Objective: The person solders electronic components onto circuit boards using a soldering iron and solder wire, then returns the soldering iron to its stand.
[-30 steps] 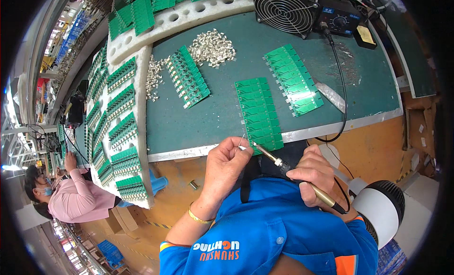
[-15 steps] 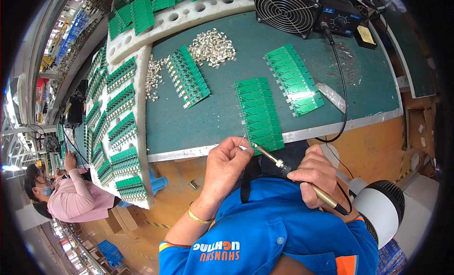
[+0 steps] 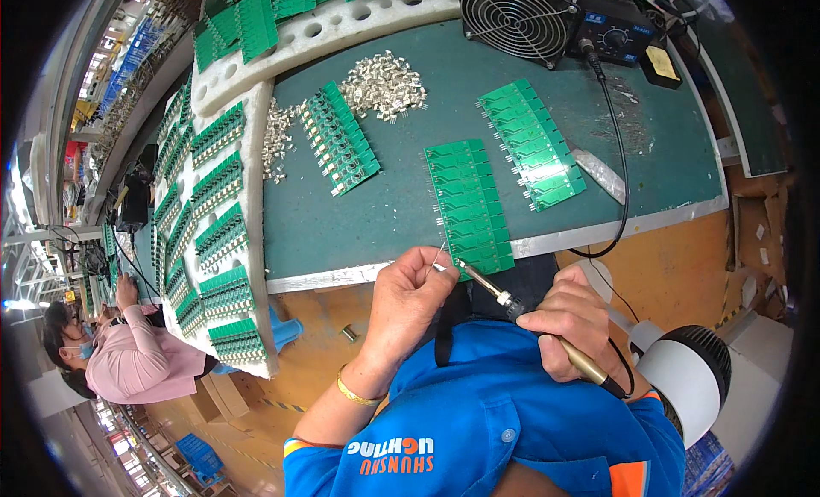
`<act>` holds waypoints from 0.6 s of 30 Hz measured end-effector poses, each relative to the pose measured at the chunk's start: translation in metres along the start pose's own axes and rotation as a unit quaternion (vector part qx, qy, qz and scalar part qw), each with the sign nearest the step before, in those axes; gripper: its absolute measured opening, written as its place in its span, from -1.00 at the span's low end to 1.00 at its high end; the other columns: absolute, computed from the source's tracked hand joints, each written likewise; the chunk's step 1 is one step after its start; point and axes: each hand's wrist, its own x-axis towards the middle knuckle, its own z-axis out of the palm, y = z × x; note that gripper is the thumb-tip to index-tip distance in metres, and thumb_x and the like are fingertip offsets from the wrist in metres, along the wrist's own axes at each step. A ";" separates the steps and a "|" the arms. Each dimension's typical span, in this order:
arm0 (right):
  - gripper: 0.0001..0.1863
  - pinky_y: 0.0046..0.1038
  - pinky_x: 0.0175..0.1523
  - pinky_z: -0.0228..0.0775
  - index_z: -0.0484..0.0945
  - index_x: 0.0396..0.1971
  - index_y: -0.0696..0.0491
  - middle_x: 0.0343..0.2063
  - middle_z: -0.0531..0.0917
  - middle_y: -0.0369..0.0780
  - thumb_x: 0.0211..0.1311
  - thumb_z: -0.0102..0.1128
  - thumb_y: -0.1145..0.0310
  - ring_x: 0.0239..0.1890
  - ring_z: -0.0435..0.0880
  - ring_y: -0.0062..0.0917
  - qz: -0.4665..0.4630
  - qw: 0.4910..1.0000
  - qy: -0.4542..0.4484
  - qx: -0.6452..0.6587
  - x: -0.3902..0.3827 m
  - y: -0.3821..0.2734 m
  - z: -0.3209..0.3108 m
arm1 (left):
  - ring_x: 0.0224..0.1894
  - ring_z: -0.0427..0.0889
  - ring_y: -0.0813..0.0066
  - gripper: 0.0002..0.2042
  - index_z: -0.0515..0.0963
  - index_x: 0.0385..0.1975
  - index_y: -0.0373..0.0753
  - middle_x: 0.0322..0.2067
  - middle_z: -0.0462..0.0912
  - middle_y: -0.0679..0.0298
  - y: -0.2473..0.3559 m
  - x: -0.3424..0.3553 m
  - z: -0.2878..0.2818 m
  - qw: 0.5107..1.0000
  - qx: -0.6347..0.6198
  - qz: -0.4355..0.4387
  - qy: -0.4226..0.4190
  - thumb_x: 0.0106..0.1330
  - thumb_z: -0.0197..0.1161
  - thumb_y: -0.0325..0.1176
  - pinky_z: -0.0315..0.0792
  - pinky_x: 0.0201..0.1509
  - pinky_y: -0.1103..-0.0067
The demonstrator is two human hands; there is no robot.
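My left hand (image 3: pixel 410 300) pinches a thin solder wire (image 3: pixel 439 256) beside the lower left corner of a green circuit board panel (image 3: pixel 468 198) with pins along its left edge. My right hand (image 3: pixel 574 322) grips a soldering iron (image 3: pixel 581 356), whose metal tip rests at or just above that corner, close to the wire; exact contact is too small to tell. A similar panel (image 3: pixel 530 147) lies to the right with a clear bag partly under it. A populated panel (image 3: pixel 340 136) lies further left, beside piles of small white connectors (image 3: pixel 383 82).
White foam racks (image 3: pixel 256 104) holding many green boards line the left and back. A soldering station (image 3: pixel 608 37), fan (image 3: pixel 517 23) and sponge holder (image 3: pixel 659 68) stand at the back right, with a cord looping down. A co-worker in pink (image 3: pixel 145 360) sits at the left. A white round appliance (image 3: pixel 679 382) is at lower right.
Very little has moved. The iron's tip stays by the same corner of the panel, and my right hand has shifted only very slightly.
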 end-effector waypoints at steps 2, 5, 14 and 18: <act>-0.82 -0.42 -0.37 0.22 0.62 -0.35 0.08 -0.72 0.51 -0.34 -0.01 0.16 0.41 -0.68 0.46 -0.53 0.005 1.000 -0.001 -0.002 0.000 -0.001 0.000 | -0.56 0.29 0.89 -0.93 0.55 -0.28 -0.28 -0.57 0.46 0.57 0.002 0.000 0.001 1.000 0.002 -0.010 0.002 0.31 0.22 -0.46 0.15 -0.48 0.81; -0.81 -0.42 -0.36 0.24 0.62 -0.35 0.08 -0.71 0.52 -0.34 -0.02 0.17 0.42 -0.68 0.47 -0.53 0.004 1.000 0.000 -0.004 0.000 -0.001 -0.001 | -0.52 0.36 0.84 -0.93 0.55 -0.29 -0.30 -0.54 0.50 0.52 0.000 0.001 0.000 1.000 0.000 -0.002 0.001 0.29 0.22 -0.47 0.24 -0.42 0.79; -0.81 -0.42 -0.36 0.24 0.62 -0.35 0.08 -0.69 0.54 -0.33 -0.02 0.18 0.43 -0.66 0.49 -0.53 0.010 1.000 -0.003 -0.001 0.001 -0.002 -0.002 | -0.43 0.49 0.75 -0.92 0.55 -0.30 -0.34 -0.45 0.57 0.40 0.002 0.002 -0.001 1.000 -0.007 -0.012 -0.008 0.28 0.20 -0.49 0.40 -0.30 0.75; -0.80 -0.42 -0.37 0.23 0.61 -0.35 0.08 -0.70 0.53 -0.35 -0.06 0.17 0.46 -0.67 0.48 -0.54 0.006 1.000 -0.003 -0.005 0.001 -0.002 -0.002 | -0.43 0.50 0.72 -0.93 0.55 -0.31 -0.35 -0.44 0.57 0.39 0.003 0.002 -0.002 1.000 -0.012 -0.014 -0.012 0.26 0.19 -0.52 0.40 -0.29 0.74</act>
